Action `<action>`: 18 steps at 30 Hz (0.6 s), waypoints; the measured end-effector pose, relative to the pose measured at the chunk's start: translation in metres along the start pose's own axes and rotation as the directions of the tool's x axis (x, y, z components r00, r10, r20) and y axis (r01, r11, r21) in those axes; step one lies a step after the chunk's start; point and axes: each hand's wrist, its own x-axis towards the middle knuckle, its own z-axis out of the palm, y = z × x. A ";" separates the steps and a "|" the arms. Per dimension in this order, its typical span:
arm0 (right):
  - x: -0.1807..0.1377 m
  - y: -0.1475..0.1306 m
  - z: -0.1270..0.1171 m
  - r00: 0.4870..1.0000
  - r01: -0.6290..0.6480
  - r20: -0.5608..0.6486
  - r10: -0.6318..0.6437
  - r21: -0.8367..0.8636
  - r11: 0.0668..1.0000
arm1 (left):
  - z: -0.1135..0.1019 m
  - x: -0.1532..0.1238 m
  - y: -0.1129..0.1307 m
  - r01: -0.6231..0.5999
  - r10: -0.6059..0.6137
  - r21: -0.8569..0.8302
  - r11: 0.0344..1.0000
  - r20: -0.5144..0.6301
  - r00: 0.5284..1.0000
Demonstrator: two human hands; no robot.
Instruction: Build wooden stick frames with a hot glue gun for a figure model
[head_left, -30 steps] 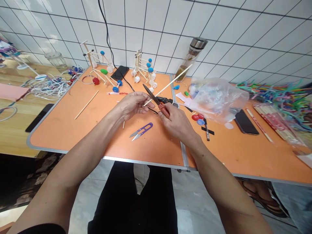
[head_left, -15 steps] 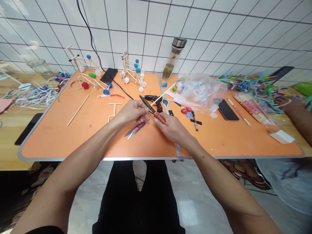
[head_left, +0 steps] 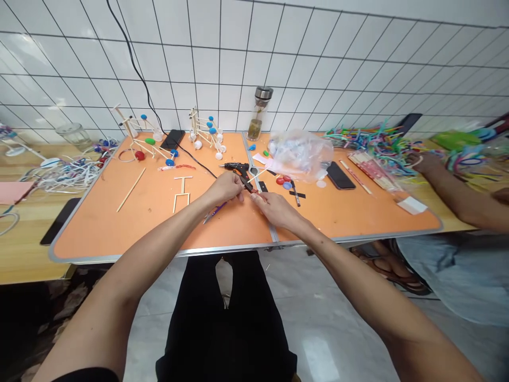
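Over the middle of the orange table (head_left: 131, 233), my left hand (head_left: 226, 187) pinches one end of a thin wooden stick (head_left: 258, 174) that points right and away. My right hand (head_left: 274, 206) is closed on the red handle of a dark-bladed cutter (head_left: 247, 185), whose blade meets the stick just right of my left fingers. Purple thread snips (head_left: 213, 213) lie on the table under my left wrist. A black glue gun (head_left: 237, 167) rests just behind the hands.
Stick-and-cap models (head_left: 207, 132) and a black phone (head_left: 172, 139) stand at the back. A small stick frame (head_left: 181, 193) and a loose stick (head_left: 131, 189) lie left. A plastic bag (head_left: 300, 151), bottle (head_left: 257, 113), second phone (head_left: 340, 175) and coloured pipe cleaners (head_left: 371, 139) lie right, near another person's arm (head_left: 457, 193).
The view has pulled back and tilted up, so the hands look smaller and lower over the table. Stick and cutter stay gripped; another person's arm now shows at the right.
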 end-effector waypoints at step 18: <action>-0.024 0.040 -0.004 0.991 0.016 -0.097 -0.088 -0.581 0.814 | -0.038 -0.042 0.001 0.082 -0.173 -0.523 0.849 -0.126 0.977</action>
